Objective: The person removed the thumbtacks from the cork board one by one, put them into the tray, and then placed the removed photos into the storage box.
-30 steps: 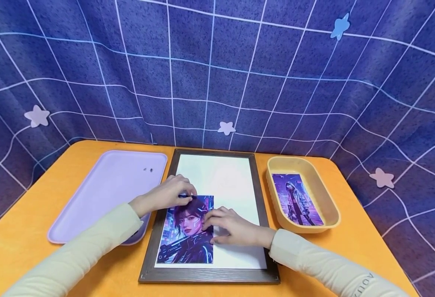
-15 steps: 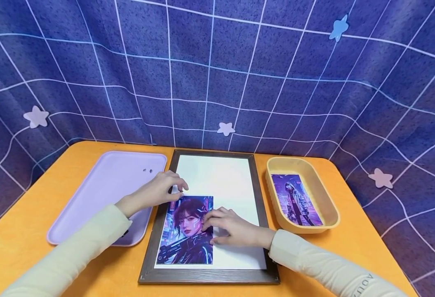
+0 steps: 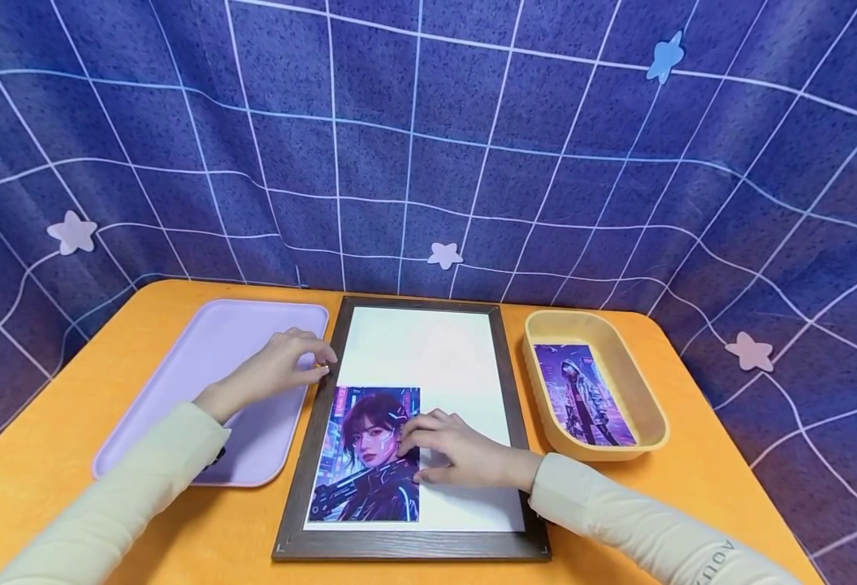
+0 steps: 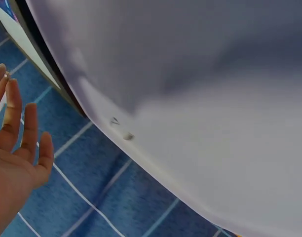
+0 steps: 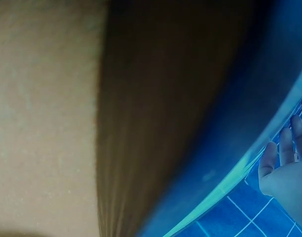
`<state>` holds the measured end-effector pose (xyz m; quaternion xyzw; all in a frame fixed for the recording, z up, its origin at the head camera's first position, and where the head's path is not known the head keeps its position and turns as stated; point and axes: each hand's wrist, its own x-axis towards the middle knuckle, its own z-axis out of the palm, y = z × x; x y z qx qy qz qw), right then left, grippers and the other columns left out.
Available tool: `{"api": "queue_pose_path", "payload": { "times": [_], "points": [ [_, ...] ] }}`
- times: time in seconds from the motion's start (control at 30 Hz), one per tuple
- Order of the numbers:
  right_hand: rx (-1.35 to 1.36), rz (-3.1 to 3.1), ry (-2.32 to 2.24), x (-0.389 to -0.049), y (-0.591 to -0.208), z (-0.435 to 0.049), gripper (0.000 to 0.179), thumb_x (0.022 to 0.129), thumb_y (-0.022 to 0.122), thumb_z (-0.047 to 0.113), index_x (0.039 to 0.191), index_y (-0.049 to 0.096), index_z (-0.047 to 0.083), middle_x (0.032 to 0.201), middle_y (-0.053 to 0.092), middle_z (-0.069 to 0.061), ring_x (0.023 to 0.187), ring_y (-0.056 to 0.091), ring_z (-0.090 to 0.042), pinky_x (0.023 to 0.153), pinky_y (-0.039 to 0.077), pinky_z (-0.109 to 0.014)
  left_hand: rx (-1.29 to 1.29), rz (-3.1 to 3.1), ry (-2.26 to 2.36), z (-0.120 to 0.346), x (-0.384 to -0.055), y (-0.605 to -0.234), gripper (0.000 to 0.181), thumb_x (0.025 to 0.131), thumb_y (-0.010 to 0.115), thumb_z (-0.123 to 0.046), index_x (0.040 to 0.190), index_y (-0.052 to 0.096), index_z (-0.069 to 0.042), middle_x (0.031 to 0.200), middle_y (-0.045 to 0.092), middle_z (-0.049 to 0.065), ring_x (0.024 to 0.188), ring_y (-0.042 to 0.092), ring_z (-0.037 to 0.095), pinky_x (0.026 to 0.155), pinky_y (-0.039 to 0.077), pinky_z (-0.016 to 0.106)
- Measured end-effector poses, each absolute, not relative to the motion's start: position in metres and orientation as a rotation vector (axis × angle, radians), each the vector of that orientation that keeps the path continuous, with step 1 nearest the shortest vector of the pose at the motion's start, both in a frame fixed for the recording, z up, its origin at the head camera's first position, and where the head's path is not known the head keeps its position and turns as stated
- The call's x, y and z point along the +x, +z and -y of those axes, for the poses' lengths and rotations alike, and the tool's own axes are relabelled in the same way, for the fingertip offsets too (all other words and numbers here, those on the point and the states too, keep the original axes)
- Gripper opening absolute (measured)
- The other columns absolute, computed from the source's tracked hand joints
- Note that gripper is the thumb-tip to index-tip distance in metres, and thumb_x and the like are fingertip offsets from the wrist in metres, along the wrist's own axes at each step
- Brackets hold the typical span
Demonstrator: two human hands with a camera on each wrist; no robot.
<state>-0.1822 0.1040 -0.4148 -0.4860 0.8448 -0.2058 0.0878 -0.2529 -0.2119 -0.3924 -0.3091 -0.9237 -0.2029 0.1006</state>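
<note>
In the head view a print of a dark-haired figure (image 3: 365, 467) lies on the white panel (image 3: 428, 345) of a dark frame (image 3: 413, 544), in the near left corner. My right hand (image 3: 457, 447) rests at the print's right edge, fingers bent loosely, fingertips on it. Over the frame's left side and the lilac tray's (image 3: 179, 406) right edge is my left hand (image 3: 282, 366). Its thumb and index finger pinch a tiny pale piece (image 4: 7, 75), its kind too small to make out. Two small bits, a grey one (image 4: 114, 121) and a pale one (image 4: 129, 136), lie in the tray.
A yellow bin (image 3: 651, 406) to the right of the frame holds another print, of a hooded figure (image 3: 582, 394). The orange tabletop (image 3: 720, 487) ends at a blue gridded curtain (image 3: 370, 162) with star shapes on it.
My left hand has drawn away from the print's top edge, up and left to the tray's edge. The right hand and the print have stayed in place.
</note>
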Motion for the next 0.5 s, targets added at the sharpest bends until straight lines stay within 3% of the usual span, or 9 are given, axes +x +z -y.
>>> {"api": "queue_pose_path", "payload": {
  "times": [0.5],
  "points": [
    [-1.455, -2.528, -0.590, -0.182, -0.416, -0.104, 0.032, 0.084, 0.064, 0.028, 0.115, 0.058, 0.020, 0.128, 0.050, 0.005, 0.118, 0.040, -0.012, 0.099, 0.032, -0.037, -0.667, 2.752, -0.577, 0.254, -0.264, -0.402, 0.016, 0.075, 0.070, -0.010, 0.091, 0.068, -0.012, 0.080, 0.066, -0.002, 0.089, 0.057, 0.027, 0.076, 0.033, 0.048]
  ]
}}
